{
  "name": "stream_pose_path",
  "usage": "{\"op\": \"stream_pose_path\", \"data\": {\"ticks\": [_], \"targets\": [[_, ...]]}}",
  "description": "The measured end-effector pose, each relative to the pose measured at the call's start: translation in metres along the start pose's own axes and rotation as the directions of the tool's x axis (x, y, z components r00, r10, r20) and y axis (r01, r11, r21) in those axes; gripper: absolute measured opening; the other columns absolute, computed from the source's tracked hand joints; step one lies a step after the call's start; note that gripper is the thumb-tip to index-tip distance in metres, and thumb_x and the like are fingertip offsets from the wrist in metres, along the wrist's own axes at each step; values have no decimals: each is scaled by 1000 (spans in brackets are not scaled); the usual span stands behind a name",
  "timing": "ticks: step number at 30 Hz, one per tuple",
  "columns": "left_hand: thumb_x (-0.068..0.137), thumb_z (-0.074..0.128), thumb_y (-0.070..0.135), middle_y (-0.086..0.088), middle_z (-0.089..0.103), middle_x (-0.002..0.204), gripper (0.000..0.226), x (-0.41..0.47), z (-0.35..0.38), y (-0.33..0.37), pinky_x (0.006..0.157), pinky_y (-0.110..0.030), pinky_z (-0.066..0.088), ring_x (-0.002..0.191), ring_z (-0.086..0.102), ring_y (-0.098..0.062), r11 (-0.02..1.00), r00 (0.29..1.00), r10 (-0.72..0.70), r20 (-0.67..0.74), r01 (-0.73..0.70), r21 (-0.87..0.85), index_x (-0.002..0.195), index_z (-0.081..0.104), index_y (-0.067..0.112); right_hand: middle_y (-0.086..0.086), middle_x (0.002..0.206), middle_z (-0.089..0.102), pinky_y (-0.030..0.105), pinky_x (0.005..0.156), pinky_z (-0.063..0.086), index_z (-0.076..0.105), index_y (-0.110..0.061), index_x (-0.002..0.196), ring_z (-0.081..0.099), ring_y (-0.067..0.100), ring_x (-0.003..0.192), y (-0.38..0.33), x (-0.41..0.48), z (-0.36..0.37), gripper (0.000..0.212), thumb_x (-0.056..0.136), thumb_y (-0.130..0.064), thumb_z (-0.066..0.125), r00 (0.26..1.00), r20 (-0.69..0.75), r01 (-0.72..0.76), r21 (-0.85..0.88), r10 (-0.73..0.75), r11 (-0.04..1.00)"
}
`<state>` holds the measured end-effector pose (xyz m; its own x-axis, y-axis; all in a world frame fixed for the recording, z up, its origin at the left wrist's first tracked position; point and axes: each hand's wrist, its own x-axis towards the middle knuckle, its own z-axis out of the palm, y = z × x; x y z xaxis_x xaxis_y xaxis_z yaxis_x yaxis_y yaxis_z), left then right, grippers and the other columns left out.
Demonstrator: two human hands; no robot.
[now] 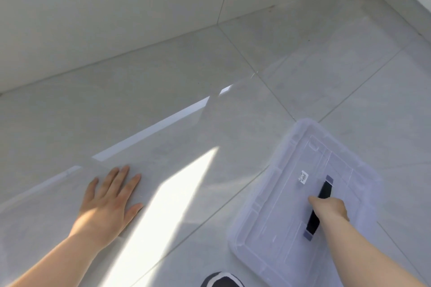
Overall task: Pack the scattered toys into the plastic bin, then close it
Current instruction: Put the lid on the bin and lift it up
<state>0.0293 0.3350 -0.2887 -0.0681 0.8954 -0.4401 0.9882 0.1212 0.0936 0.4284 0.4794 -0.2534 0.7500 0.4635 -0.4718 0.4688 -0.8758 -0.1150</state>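
At about 8 o'clock in the view, the left hand point(109, 202) lies palm down on the pale tiled floor point(163, 81), fingers straight and slightly spread, holding nothing. Just to its 3 o'clock side a bright patch of sunlight point(177, 193) slants across the tiles. At 6 o'clock, on the bottom edge, a dark and white object point(221, 279) pokes in; too little of it shows to tell what it is. At 4 o'clock the clear plastic bin point(279, 228) rests on the floor with its lid on, a small barcode label point(303, 176) stuck on top. The right hand point(328, 207) grips the lid's black handle point(325, 190), fingers curled around its middle. The tiled wall point(116, 7) runs from 9 to 1 o'clock.
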Motion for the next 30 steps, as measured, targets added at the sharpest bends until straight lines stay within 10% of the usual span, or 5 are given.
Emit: {"op": "stream_pose_path", "data": {"ticks": [4, 9, 16, 21, 30], "targets": [[89, 34, 41, -18, 67, 114, 48, 5, -19, 1, 92, -44, 36, 112, 49, -29, 998, 999, -40, -2, 40, -42, 107, 68, 12, 20, 95, 63, 35, 75, 42, 53, -5, 81, 54, 33, 78, -20, -31, 9, 13, 75, -13, 61, 961, -74, 266, -31, -267, 964], [95, 40, 23, 5, 25, 153, 49, -3, -71, -11, 109, -23, 24, 138, 30, -16, 919, 975, -209, -73, 171, -356, 143, 27, 24, 13, 113, 52, 36, 77, 42, 53, -5, 112, 54, 33, 89, -76, -93, -2, 32, 81, -4, 55, 737, -39, 675, -20, -675, 738], [93, 46, 15, -8, 64, 116, 29, -73, -169, -85, 92, -26, 38, 110, 58, -24, 570, 727, -600, -334, 97, -816, 119, 58, 8, -2, 99, 48, 24, 63, 34, 60, -9, 113, 47, 17, 92, -146, -216, 6, 42, 75, 8, 55, 58, 262, 991, -135, -963, 23], [76, 57, 49, 0, 52, 115, 67, -158, -203, -146, 97, -39, 45, 106, 59, -25, 280, 552, -809, -204, 57, -958, 133, 41, 18, -8, 89, 53, 12, 67, 35, 49, -25, 94, 40, 15, 79, -187, -339, 40, 50, 49, -3, 49, -718, 259, 659, -43, -646, -751], [78, 69, 31, 1, 42, 140, 83, -273, -175, -171, 99, -32, 39, 117, 51, -19, 12, 154, -988, -1, 69, -998, 144, 20, 22, -1, 81, 69, 18, 67, 46, 55, -22, 95, 43, 16, 84, -183, -497, 49, 47, 49, -11, 52, -944, 229, 254, 54, -236, -966]]}}
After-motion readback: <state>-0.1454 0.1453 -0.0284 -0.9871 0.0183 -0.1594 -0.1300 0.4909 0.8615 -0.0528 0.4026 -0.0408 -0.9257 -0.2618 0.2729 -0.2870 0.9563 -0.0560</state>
